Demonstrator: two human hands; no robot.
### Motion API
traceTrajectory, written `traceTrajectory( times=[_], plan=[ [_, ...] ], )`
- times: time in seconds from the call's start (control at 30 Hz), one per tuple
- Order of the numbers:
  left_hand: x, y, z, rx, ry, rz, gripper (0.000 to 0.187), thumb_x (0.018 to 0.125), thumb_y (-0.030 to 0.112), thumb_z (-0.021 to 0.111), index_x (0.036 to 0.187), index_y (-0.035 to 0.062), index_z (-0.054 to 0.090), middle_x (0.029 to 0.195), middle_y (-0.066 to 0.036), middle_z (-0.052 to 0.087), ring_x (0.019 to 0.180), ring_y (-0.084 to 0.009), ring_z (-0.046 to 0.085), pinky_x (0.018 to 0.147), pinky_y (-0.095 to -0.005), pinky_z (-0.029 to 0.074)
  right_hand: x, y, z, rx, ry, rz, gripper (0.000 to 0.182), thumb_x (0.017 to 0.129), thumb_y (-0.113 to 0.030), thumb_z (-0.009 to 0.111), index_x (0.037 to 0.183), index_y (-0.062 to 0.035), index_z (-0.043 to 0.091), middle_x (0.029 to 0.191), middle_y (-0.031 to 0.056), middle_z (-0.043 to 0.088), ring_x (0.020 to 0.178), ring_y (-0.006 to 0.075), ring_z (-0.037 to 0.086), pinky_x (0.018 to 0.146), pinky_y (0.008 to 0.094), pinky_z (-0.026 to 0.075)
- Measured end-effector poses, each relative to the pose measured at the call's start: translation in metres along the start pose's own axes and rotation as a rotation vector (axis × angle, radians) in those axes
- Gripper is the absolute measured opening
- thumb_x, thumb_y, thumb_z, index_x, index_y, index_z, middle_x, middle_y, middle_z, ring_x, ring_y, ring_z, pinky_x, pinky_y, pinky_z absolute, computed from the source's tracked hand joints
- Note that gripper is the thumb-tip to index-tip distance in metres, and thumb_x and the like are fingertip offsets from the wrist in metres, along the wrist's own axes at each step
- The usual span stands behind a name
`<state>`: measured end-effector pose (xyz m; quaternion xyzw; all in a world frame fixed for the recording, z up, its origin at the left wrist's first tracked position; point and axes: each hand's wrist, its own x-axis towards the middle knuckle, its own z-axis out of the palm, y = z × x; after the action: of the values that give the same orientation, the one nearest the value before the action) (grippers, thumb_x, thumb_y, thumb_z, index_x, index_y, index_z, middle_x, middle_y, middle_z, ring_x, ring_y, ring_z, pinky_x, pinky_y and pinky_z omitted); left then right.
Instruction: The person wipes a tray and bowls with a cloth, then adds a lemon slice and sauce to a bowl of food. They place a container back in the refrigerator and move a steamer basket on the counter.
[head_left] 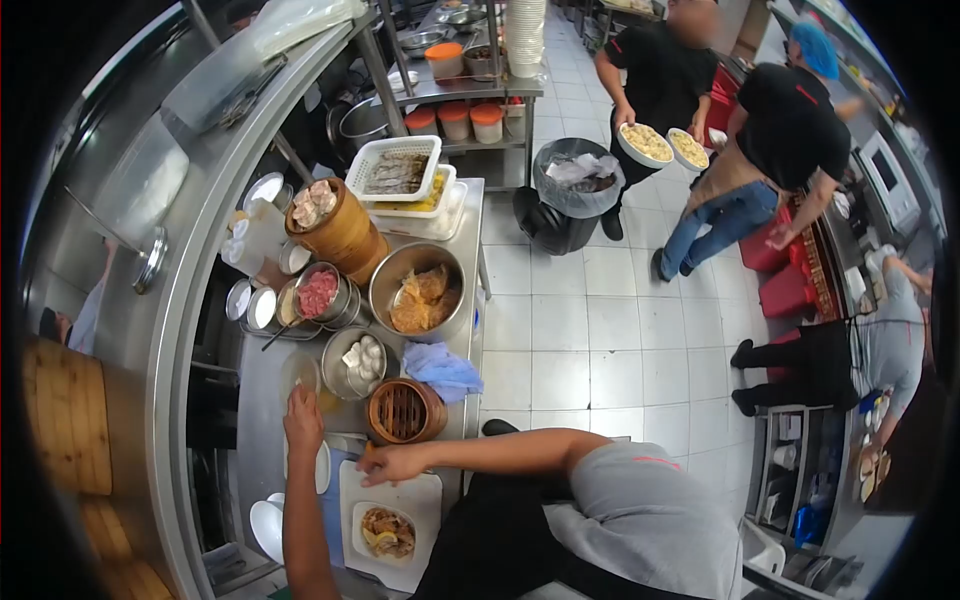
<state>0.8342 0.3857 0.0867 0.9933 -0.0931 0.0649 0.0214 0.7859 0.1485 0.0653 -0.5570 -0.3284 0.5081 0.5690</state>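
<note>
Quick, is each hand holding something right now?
Left hand: at the clear container; can't tell if gripping.
Right hand: fingers curled near the bamboo steamer; holding unclear.

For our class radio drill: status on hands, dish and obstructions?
Left hand at clear tub, grip unclear. Right hand by far edge of tray, hold unclear. Food dish on tray, untouched. Steamer near right hand, may crowd it.

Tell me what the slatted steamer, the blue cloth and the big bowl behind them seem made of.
The steamer looks like bamboo or wood, matte: brown, slatted. The cloth seems matte fabric, fibre unclear: loose folds. The bowl is probably smooth stainless steel: grey, with reflections.
</note>
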Motion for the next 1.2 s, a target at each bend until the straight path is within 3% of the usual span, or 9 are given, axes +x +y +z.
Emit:
traceTrajectory(
  times=[0.23, 0.37, 0.4, 0.5, 0.53, 0.63, 0.77, 0.93, 1.2],
  plan=[
    [-0.044, 0.011, -0.026, 0.016, 0.135, -0.012, 0.021, 0.085, 0.003, 0.056, 0.106, -0.0008, 0.057, 0.127, -0.023, 0.05, 0.116, -0.0418, 0.051, 0.09, -0.0481, 0.049, 0.062, -0.002, 0.03, 0.466, 0.307, -0.04, 0.07, 0.092, -0.054, 0.056, 0.139, -0.0048, 0.038, 0.123, 0.0131, 0.053, 0.108, 0.0203, 0.056, 0.085, 0.0348, 0.055],
    [-0.078, 0.042, -0.081, -0.068, 0.196, -0.057, 0.026, 0.085, 0.002, 0.055, 0.111, -0.001, 0.057, 0.128, -0.023, 0.05, 0.116, -0.042, 0.051, 0.093, -0.0478, 0.047, 0.067, 0.004, 0.044, 0.803, 0.47, -0.273, 0.074, 0.093, -0.053, 0.056, 0.145, -0.0084, 0.028, 0.135, 0.0097, 0.045, 0.117, 0.0207, 0.05, 0.092, 0.0359, 0.05],
    [-0.088, 0.05, -0.091, -0.056, 0.222, -0.093, 0.028, 0.085, 0.002, 0.055, 0.113, -0.0011, 0.057, 0.129, -0.023, 0.05, 0.117, -0.0421, 0.051, 0.094, -0.0478, 0.047, 0.074, 0.007, 0.049, 0.887, 0.474, -0.317, 0.077, 0.092, -0.055, 0.056, 0.149, -0.0147, 0.022, 0.139, 0.009, 0.043, 0.119, 0.0216, 0.05, 0.098, 0.0412, 0.045],
    [-0.122, 0.075, -0.127, -0.03, 0.223, -0.153, 0.029, 0.085, 0.002, 0.055, 0.114, -0.0016, 0.057, 0.13, -0.023, 0.049, 0.118, -0.0425, 0.051, 0.096, -0.0477, 0.046, 0.085, -0.001, 0.059, 1.095, 0.289, -0.427, 0.079, 0.091, -0.059, 0.055, 0.151, -0.0224, 0.019, 0.144, 0.0082, 0.039, 0.123, 0.0242, 0.046, 0.101, 0.0484, 0.042],
    [-0.134, 0.085, -0.139, -0.019, 0.189, -0.157, 0.029, 0.085, 0.002, 0.055, 0.113, -0.0022, 0.057, 0.131, -0.023, 0.048, 0.118, -0.0427, 0.051, 0.097, -0.0477, 0.046, 0.085, -0.002, 0.058, 1.093, 0.128, -0.517, 0.08, 0.09, -0.062, 0.053, 0.152, -0.0276, 0.016, 0.151, 0.0078, 0.03, 0.133, 0.0276, 0.037, 0.105, 0.0553, 0.036],
    [-0.168, 0.118, -0.172, -0.039, 0.153, -0.119, 0.027, 0.086, 0.003, 0.055, 0.112, -0.004, 0.057, 0.133, -0.024, 0.046, 0.121, -0.0441, 0.049, 0.098, -0.0485, 0.045, 0.068, -0.016, 0.079, 1.105, -0.039, -0.687, 0.08, 0.09, -0.062, 0.052, 0.152, -0.0276, 0.016, 0.153, 0.0077, 0.028, 0.139, 0.0276, 0.031, 0.108, 0.0583, 0.031],
    [-0.213, 0.159, -0.191, -0.021, 0.094, -0.053, 0.023, 0.088, 0.006, 0.054, 0.108, -0.0051, 0.057, 0.137, -0.024, 0.044, 0.125, -0.0448, 0.047, 0.099, -0.0489, 0.045, 0.04, 0.008, 0.114, 1.194, -0.261, -0.628, 0.07, 0.095, -0.055, 0.049, 0.15, -0.0183, 0.027, 0.152, 0.0076, 0.034, 0.139, 0.0274, 0.035, 0.111, 0.0517, 0.031],
    [-0.259, 0.194, -0.2, -0.147, -0.016, 0.069, 0.015, 0.09, 0.011, 0.057, 0.095, -0.0037, 0.057, 0.139, -0.024, 0.043, 0.128, -0.044, 0.045, 0.099, -0.0487, 0.046, -0.032, 0.036, 0.156, 1.266, -0.259, -0.514, 0.063, 0.097, -0.048, 0.05, 0.148, -0.0161, 0.032, 0.149, 0.0079, 0.039, 0.136, 0.0263, 0.039, 0.11, 0.0501, 0.033],
    [-0.284, 0.226, -0.213, -0.417, -0.023, 0.137, 0.025, 0.085, 0.008, 0.062, 0.106, -0.006, 0.059, 0.137, -0.025, 0.048, 0.12, -0.0437, 0.052, 0.097, -0.0464, 0.046, -0.102, 0.062, 0.174, 1.292, -0.023, -0.354, 0.065, 0.093, -0.046, 0.057, 0.146, -0.0158, 0.035, 0.144, 0.0078, 0.046, 0.131, 0.0273, 0.046, 0.108, 0.0483, 0.037]
  ],
)
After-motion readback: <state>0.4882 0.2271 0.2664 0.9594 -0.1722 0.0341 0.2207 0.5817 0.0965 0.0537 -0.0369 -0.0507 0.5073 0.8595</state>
